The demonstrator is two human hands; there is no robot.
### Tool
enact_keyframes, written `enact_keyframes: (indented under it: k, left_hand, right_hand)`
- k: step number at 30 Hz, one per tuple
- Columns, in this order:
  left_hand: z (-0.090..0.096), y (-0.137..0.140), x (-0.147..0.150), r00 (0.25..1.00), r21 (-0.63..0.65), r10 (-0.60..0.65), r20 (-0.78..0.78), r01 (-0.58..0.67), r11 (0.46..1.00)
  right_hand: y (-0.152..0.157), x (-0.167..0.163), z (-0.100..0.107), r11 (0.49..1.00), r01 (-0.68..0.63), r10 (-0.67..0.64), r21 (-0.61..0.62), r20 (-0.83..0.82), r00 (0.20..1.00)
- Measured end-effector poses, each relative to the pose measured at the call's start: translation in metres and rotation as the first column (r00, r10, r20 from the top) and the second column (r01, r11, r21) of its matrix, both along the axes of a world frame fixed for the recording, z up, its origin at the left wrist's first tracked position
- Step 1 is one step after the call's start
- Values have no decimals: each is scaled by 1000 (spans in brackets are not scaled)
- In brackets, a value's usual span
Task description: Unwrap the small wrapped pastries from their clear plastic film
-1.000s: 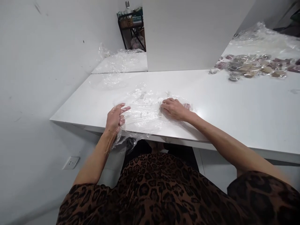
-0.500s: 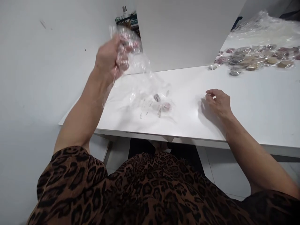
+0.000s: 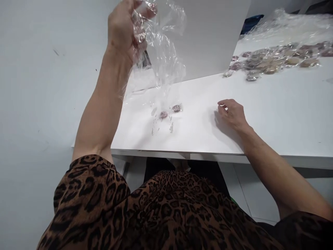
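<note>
Clearly, the left hand (image 3: 126, 29) is closed on a crumpled clear film (image 3: 166, 45) and holds it high, above the bench (image 3: 275, 121). The right hand (image 3: 233, 113) is low over the bench, its fingers loosely curled and holding nothing that I can see; whether it rests on the surface, I cannot tell. From this right hand, the two small wrapped pieces lie to the left, between both arms and near the lower end of the hanging film. I judge the right hand nearer to them. The darker piece (image 3: 177, 108) is the closer one, with its longer side running roughly across the bench; the reddish piece (image 3: 163, 114) lies just beside it, a little nearer to the body. Whether the film touches them is not clear. Farther out, beyond the right hand, lies a pile of wrapped pieces (image 3: 270, 65).
</note>
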State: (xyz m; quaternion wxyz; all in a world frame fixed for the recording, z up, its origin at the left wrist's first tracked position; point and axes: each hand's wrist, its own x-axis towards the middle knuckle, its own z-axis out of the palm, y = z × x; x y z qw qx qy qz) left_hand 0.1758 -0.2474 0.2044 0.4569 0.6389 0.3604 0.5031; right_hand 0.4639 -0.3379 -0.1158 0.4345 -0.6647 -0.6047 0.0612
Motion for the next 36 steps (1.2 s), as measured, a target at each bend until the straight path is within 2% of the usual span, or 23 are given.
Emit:
enact_keyframes:
  k: [4, 6, 8, 12, 17, 19, 21, 22, 25, 26, 27, 29, 31, 33, 35, 36]
  left_hand:
    - [-1, -15, -24, 999, 41, 37, 37, -38, 998]
    - [-3, -33, -34, 995, 71, -10, 98, 3, 997]
    - [-11, -53, -41, 991, 46, -86, 103, 81, 996]
    - [-43, -86, -53, 970, 11, -242, 7, 242, 970]
    - [-95, -103, -85, 935, -79, -194, -297, 179, 981]
    - [-112, -104, -103, 899, -184, -254, -357, 199, 963]
    - [-125, -103, -121, 858, -297, -345, -382, 239, 924]
    - [-131, -102, -129, 841, -329, -375, -391, 252, 910]
    - [-139, -91, -152, 814, -316, -374, -445, 248, 916]
    - [-139, -83, -159, 816, -291, -333, -473, 212, 933]
    - [-136, -73, -166, 822, -264, -271, -502, 153, 952]
    - [-127, -45, -181, 834, -191, -79, -546, -33, 981]
    - [-112, -5, -197, 819, -91, 173, -546, -263, 960]
    - [-94, 44, -218, 766, -24, 405, -499, -480, 877]
    - [-76, 96, -243, 700, 25, 604, -381, -645, 764]
    - [-68, 121, -256, 682, -6, 659, -317, -696, 718]
  right_hand:
    - [-5, -14, 10, 999, -42, 44, 25, -71, 997]
    - [-8, -32, 22, 990, -132, 138, 51, -142, 980]
    - [-10, -58, 39, 963, -248, 264, 101, -198, 944]
    - [-9, -125, 80, 861, -437, 497, 262, -242, 834]
    - [-14, -188, 119, 713, -612, 701, 342, -365, 612]
    - [-18, -199, 124, 705, -632, 704, 322, -430, 566]
    - [-20, -205, 124, 713, -655, 677, 250, -486, 553]
    - [-20, -205, 122, 696, -688, 675, 205, -513, 530]
    - [-16, -198, 116, 567, -821, 686, 65, -589, 427]
    - [-13, -192, 115, 536, -844, 681, 25, -603, 415]
    - [-10, -185, 114, 530, -848, 668, -15, -609, 428]
    - [-1, -168, 113, 581, -809, 615, -87, -605, 507]
    - [10, -150, 109, 670, -726, 530, -156, -584, 615]
    - [21, -134, 102, 752, -622, 439, -219, -538, 720]
    - [32, -123, 91, 811, -527, 372, -255, -470, 800]
    - [38, -119, 85, 831, -486, 350, -270, -426, 835]
